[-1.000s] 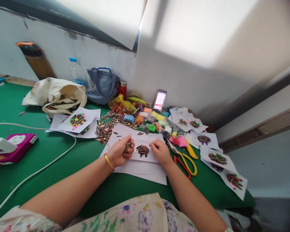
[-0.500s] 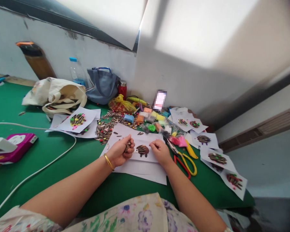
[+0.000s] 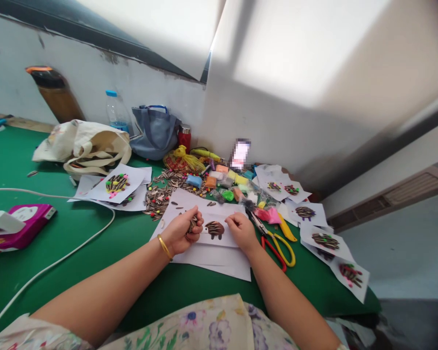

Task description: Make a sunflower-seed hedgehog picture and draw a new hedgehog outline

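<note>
My left hand (image 3: 186, 230) is curled around a small bunch of sunflower seeds (image 3: 192, 224), over the left part of a white sheet of paper (image 3: 213, 266). On that paper is a brown hedgehog figure (image 3: 214, 229) with striped seeds set on its back and dark feet below. To its right, my right hand (image 3: 242, 229) is closed, thumb and forefinger pressed together near the paper; what they hold, if anything, is too small to make out. A few loose seeds (image 3: 175, 203) lie on the upper part of the sheet.
A heap of sunflower seeds (image 3: 160, 194) and packets of coloured clay (image 3: 210, 182) lie behind the paper. Scissors (image 3: 277, 243) and a yellow cutter (image 3: 287, 227) are at right. Finished hedgehog cards (image 3: 328, 240) line the table's right edge. A white cable (image 3: 76, 260) crosses the left side.
The camera view has shifted slightly. Both hands keep nearly the same pose over the paper, the left still holding seeds.
</note>
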The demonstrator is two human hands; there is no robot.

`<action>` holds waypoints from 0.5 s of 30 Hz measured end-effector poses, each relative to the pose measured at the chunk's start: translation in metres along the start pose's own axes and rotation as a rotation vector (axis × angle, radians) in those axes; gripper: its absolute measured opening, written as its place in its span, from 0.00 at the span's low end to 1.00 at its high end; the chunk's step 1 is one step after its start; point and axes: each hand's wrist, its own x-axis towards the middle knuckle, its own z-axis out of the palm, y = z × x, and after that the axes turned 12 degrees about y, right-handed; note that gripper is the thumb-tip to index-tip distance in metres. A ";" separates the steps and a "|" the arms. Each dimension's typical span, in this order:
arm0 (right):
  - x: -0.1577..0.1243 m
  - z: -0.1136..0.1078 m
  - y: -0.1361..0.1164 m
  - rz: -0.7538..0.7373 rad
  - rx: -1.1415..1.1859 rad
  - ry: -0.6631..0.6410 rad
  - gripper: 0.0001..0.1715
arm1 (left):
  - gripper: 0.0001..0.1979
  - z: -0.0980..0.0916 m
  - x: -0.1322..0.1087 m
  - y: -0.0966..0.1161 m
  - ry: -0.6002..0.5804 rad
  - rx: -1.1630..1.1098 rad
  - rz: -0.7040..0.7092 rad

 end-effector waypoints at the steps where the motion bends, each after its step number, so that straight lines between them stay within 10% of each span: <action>1: 0.000 0.000 0.000 0.002 0.003 0.004 0.14 | 0.13 0.000 0.000 0.000 0.000 -0.002 -0.003; 15: -0.002 0.001 -0.001 0.007 -0.002 0.030 0.13 | 0.14 0.000 0.001 0.000 0.004 -0.016 -0.023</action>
